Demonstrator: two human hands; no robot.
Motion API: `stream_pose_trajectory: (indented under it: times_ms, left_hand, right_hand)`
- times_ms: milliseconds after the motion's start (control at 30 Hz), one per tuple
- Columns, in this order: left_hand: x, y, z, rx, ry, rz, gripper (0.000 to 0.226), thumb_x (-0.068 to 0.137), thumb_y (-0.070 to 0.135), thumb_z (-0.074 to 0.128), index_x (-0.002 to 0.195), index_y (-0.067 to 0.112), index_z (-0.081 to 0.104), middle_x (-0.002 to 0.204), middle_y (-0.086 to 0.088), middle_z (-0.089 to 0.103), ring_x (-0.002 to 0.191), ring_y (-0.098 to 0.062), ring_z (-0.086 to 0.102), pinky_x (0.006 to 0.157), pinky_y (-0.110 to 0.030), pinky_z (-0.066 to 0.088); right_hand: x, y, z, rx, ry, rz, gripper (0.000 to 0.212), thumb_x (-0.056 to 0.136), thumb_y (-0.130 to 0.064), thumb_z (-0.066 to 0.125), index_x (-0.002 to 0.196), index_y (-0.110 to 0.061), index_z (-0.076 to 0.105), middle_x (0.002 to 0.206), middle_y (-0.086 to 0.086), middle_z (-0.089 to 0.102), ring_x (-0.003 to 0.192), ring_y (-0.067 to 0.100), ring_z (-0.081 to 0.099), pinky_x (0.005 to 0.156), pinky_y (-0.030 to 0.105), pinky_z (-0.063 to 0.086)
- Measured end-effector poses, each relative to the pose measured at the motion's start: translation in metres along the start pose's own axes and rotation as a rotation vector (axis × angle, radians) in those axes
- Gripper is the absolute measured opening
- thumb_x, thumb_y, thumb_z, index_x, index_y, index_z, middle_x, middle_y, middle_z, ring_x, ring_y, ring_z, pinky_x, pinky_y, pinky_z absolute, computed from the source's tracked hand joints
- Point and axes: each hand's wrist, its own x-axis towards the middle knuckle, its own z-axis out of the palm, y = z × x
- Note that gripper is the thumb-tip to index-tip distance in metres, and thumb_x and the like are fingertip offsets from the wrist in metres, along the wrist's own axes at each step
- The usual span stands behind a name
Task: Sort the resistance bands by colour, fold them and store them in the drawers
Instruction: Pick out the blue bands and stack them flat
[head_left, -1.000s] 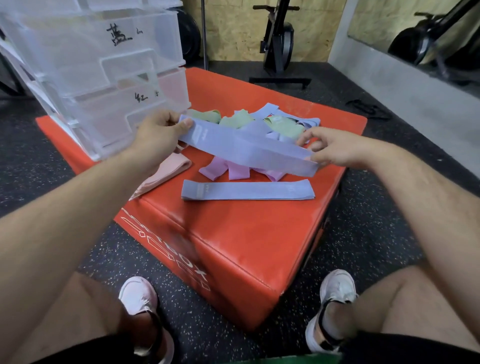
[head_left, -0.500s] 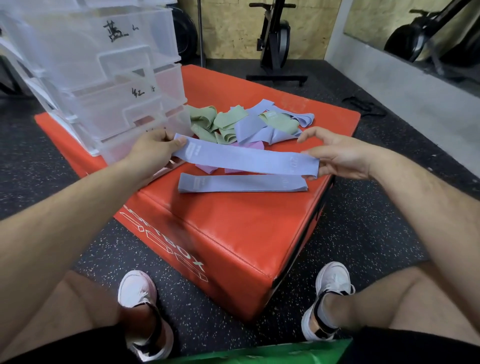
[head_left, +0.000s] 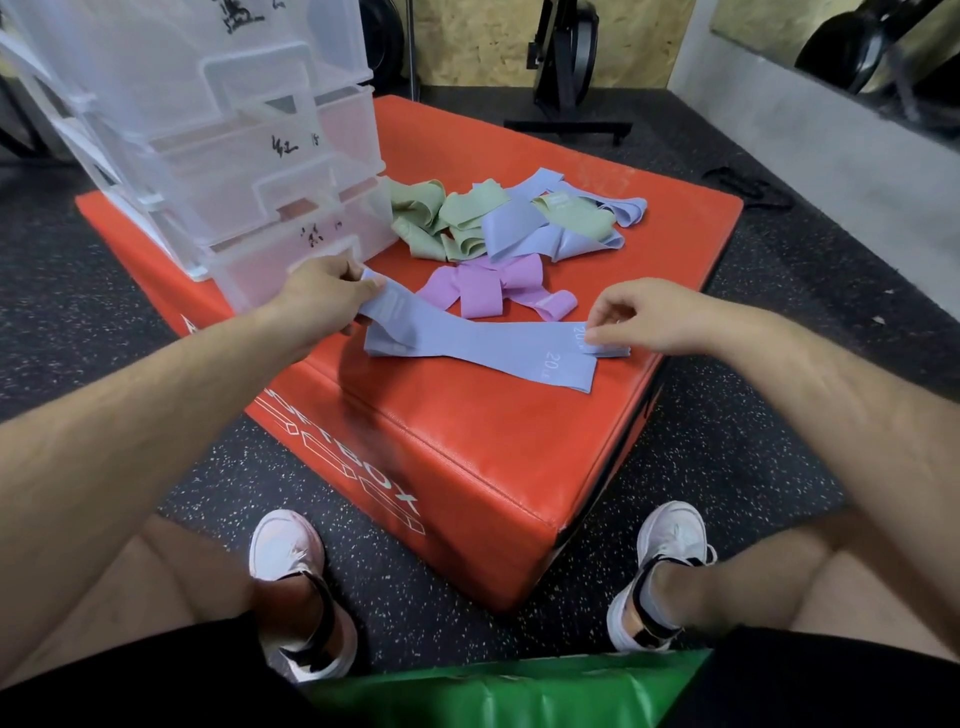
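Lowered now, the lifted blue band (head_left: 545, 364) lies crossing the second blue band (head_left: 519, 332) on the red box (head_left: 467, 441). Left grip (head_left: 322, 296) pinches its end, right grip (head_left: 639, 317) the second band's opposite end. We judge it early: nothing folded, mixed heap (head_left: 498, 223) unsorted, drawers (head_left: 291, 228) waiting.

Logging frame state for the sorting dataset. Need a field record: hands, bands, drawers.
left hand: pinches one left end of the crossed blue bands
right hand: pinches their right end
crossed blue bands: two, lying on the orange soft box
unsorted: pink bands, green bands, loose blue bands
drawer unit: clear, labelled, on the box beside the left hand
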Motion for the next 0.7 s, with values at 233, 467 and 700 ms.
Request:
stream_pose_trajectory:
  times_ms: [233,467,700]
  left_hand:
    - [0.0,-0.004,0.0,0.06,-0.009,-0.006,0.021,0.095,0.027,0.063,0.085,0.012,0.053,0.074,-0.002,0.05,0.057,-0.015,0.048,0.05,-0.023,0.047]
    - [0.002,-0.004,-0.004,0.037,0.012,-0.045,0.021,0.093,0.027,0.065,0.082,0.014,0.053,0.073,-0.002,0.05,0.059,-0.016,0.047,0.043,-0.017,0.044]
    - [0.002,-0.005,-0.004,0.086,-0.045,-0.104,0.016,0.088,0.02,0.072,0.085,0.008,0.062,0.079,-0.011,0.057,0.052,-0.018,0.045,0.045,-0.023,0.042]
  right_hand:
    - [0.0,-0.018,0.023,-0.166,-0.111,0.084,0.035,0.071,-0.036,0.088,0.091,-0.016,0.067,0.081,-0.006,0.068,0.07,0.015,0.059,0.067,0.031,0.046]
    - [0.001,-0.015,0.009,-0.071,-0.095,0.116,0.032,0.08,-0.036,0.08,0.089,-0.008,0.068,0.074,0.001,0.063,0.066,0.015,0.053,0.063,0.03,0.04]
    - [0.011,0.015,-0.009,0.284,0.106,0.225,0.022,0.084,-0.014,0.075,0.103,-0.016,0.065,0.089,0.006,0.07,0.072,0.018,0.062,0.068,0.034,0.048]
